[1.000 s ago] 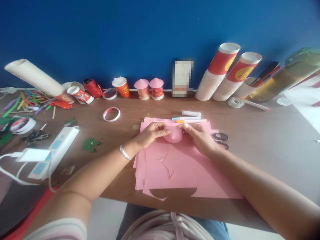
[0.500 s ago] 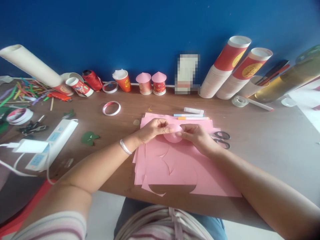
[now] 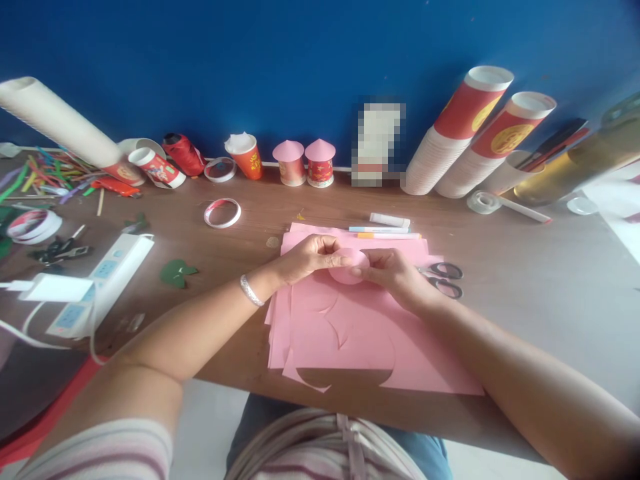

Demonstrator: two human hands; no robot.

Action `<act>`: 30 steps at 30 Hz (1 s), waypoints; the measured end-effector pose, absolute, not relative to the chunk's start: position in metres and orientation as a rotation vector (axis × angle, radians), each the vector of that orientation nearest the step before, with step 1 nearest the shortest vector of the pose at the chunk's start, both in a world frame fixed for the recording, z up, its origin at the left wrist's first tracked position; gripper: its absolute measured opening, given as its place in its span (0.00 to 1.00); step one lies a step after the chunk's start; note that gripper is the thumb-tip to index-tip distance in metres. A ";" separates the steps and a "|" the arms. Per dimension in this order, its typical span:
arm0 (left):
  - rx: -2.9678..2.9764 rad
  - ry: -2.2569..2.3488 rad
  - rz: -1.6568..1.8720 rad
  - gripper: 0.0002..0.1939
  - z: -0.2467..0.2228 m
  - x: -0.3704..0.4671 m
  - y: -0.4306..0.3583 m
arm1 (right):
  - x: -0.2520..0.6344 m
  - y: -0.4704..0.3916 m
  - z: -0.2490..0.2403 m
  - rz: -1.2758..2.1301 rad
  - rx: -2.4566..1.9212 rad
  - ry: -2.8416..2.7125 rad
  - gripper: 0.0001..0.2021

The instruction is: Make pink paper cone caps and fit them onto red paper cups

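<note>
Between my two hands is a small round piece of pink paper (image 3: 346, 275). My left hand (image 3: 316, 259) pinches its left side, thumb on top. On its right edge, my right hand (image 3: 384, 270) grips it between thumb and fingers. Under both hands lies a stack of pink paper sheets (image 3: 345, 353), with curved cuts and loose strips on top. Scissors (image 3: 447, 279) with dark handles rest just right of my right hand, blades partly hidden. Beyond the hands, two markers (image 3: 389, 235) and a white tube (image 3: 390, 220) lie at the stack's back edge.
Two small cups with pink cone roofs (image 3: 320, 163) stand by the blue wall. Tall paper cup stacks (image 3: 440, 153) lean at the right, near a tape roll (image 3: 483, 201). A power strip (image 3: 105, 283), a green paper scrap (image 3: 177, 273) and a tape ring (image 3: 222, 213) lie left.
The view has shifted slightly. Both hands keep hold of the pink paper circle, with only a small change in its tilt.
</note>
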State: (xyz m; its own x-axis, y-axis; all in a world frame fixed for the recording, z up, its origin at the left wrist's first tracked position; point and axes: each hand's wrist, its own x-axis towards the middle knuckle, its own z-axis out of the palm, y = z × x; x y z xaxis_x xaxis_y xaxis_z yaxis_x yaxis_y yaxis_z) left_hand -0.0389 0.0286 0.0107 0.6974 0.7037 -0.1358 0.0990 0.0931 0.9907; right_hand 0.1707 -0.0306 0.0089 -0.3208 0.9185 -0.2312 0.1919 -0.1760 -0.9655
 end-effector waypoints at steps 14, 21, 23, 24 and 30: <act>1.275 0.673 0.525 0.23 0.000 -0.044 0.033 | 0.184 -0.031 -0.013 1.508 -1.320 -1.290 0.30; 1.261 0.662 0.527 0.21 0.000 -0.044 0.032 | 0.177 -0.030 -0.001 1.455 -1.265 -1.304 0.29; 1.255 0.652 0.528 0.20 -0.001 -0.045 0.032 | 0.175 -0.032 0.001 1.434 -1.278 -1.309 0.30; 1.248 0.646 0.529 0.20 -0.002 -0.045 0.032 | 0.174 -0.032 0.002 1.431 -1.284 -1.303 0.30; 1.197 0.634 0.554 0.20 0.000 -0.045 0.032 | 0.174 -0.034 -0.005 1.556 -1.104 -1.137 0.29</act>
State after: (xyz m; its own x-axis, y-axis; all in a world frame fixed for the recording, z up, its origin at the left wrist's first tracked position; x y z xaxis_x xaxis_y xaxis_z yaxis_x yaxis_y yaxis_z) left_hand -0.0446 0.0321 -0.0003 0.7042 0.6931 -0.1543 -0.0598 0.2744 0.9597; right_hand 0.1735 -0.0337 -0.0049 -0.2089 0.9661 -0.1516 -0.1491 -0.1847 -0.9714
